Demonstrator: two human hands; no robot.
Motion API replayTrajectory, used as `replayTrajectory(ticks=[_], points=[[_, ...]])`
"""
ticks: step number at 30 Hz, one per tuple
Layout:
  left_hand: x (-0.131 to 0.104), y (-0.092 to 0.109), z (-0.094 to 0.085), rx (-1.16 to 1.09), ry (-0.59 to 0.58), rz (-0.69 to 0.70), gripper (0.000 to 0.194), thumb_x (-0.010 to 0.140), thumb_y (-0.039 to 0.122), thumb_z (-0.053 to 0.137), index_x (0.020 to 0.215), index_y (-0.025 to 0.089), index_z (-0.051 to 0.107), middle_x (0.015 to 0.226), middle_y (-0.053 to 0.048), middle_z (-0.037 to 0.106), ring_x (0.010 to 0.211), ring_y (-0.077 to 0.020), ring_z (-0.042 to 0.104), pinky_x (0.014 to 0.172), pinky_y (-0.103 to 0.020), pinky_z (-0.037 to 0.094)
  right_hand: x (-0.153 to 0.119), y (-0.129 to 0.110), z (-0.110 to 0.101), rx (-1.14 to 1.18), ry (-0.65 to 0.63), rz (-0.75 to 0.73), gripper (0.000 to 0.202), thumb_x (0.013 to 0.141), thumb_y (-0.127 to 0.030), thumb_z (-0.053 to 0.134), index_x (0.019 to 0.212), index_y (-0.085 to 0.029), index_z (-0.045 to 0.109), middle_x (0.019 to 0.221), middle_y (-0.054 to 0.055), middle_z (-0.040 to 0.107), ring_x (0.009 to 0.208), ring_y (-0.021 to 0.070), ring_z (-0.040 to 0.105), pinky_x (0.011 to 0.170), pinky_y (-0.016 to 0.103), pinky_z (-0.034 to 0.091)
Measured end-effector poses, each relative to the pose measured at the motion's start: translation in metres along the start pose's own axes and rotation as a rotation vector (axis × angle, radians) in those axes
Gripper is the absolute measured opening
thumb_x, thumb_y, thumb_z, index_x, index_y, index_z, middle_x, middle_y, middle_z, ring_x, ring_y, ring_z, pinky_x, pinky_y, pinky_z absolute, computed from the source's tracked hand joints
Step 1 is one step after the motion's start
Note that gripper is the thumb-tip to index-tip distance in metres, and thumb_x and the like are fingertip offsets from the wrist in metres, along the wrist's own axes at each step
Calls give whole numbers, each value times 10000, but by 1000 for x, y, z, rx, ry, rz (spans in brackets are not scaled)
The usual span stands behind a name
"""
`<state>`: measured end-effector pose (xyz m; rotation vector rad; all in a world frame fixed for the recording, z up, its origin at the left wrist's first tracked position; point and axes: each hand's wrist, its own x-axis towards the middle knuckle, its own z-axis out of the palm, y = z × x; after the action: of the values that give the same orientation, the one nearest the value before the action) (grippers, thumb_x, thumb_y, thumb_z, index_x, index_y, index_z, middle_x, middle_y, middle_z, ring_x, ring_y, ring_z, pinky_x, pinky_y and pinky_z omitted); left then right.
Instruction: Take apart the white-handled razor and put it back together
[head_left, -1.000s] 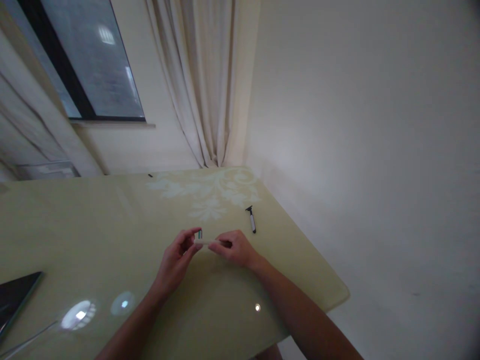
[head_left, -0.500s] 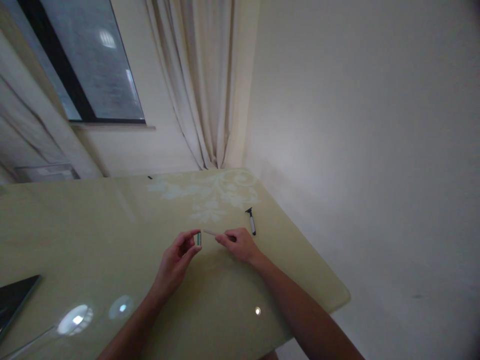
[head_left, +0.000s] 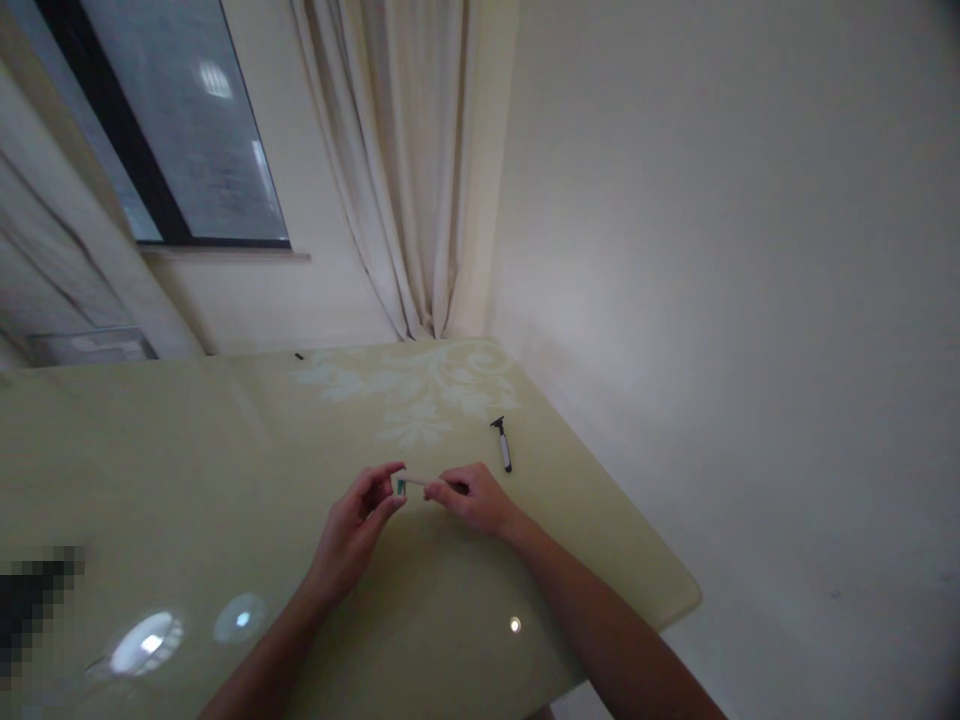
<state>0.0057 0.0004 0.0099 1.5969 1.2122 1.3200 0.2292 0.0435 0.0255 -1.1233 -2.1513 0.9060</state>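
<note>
Between the thumb and fingertips of my left hand (head_left: 358,522) is a small green-and-black rectangular piece (head_left: 401,487), shaped like a razor cartridge. My right hand (head_left: 471,497) is closed around a thin, pale stick (head_left: 417,482) that points left. The stick's tip lies over the upper part of the small piece; whether they touch I cannot tell. Its other end is hidden in my right hand. Just beyond that hand, a razor (head_left: 502,445) with a grey and black handle lies on the table.
The pale green glossy table (head_left: 187,480) has a white floral pattern near its far corner. A tiny dark object (head_left: 299,356) lies by the far edge. At the left is a dark, pixelated shape (head_left: 30,605). A wall (head_left: 675,350) stands along the right.
The pale stick has come across to the small green-and-black piece, closing the gap seen before. My left hand keeps its pinch nearly in place. The razor stays where it was.
</note>
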Motion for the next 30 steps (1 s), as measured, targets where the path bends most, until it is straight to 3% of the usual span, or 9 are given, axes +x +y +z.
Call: replayTrajectory(ticks=[7, 12, 18, 24, 30], points=[[1, -3, -2, 17, 23, 12, 405, 896, 413, 682, 1246, 209, 663, 833, 17, 538, 764, -144, 564, 703, -248, 466, 3, 6, 0, -90, 119, 78, 554, 969, -590, 538, 730, -145, 766, 549, -28, 466, 561, 111, 394, 555, 261, 234], [1, -1, -1, 10, 15, 7, 423, 885, 418, 690, 1251, 208, 654, 825, 17, 552, 763, -149, 580, 706, -254, 480, 2, 5, 3, 66, 9, 19, 520, 982, -585, 526, 894, -163, 818, 560, -39, 482, 553, 102, 415, 562, 252, 256], [1, 2, -1, 24, 11, 12, 410, 883, 415, 690, 1232, 202, 668, 814, 17, 542, 743, -144, 568, 684, -249, 470, 2, 5, -1, -36, 102, 88, 564, 965, -610, 539, 793, -145, 807, 526, -34, 447, 557, 112, 397, 569, 264, 244], [1, -1, 0, -8, 19, -3, 422, 879, 415, 697, 1242, 203, 657, 825, 15, 544, 764, -147, 574, 704, -255, 476, 0, -2, 1, 102, 7, 19, 530, 968, -602, 541, 890, -163, 828, 545, -37, 469, 550, 105, 414, 556, 250, 258], [2, 0, 0, 8, 13, 2, 408, 880, 421, 690, 1227, 205, 670, 825, 15, 541, 763, -148, 569, 703, -259, 469, 2, 4, -2, 51, 89, 81, 585, 966, -632, 529, 853, -143, 829, 534, -24, 486, 546, 107, 403, 562, 255, 259]])
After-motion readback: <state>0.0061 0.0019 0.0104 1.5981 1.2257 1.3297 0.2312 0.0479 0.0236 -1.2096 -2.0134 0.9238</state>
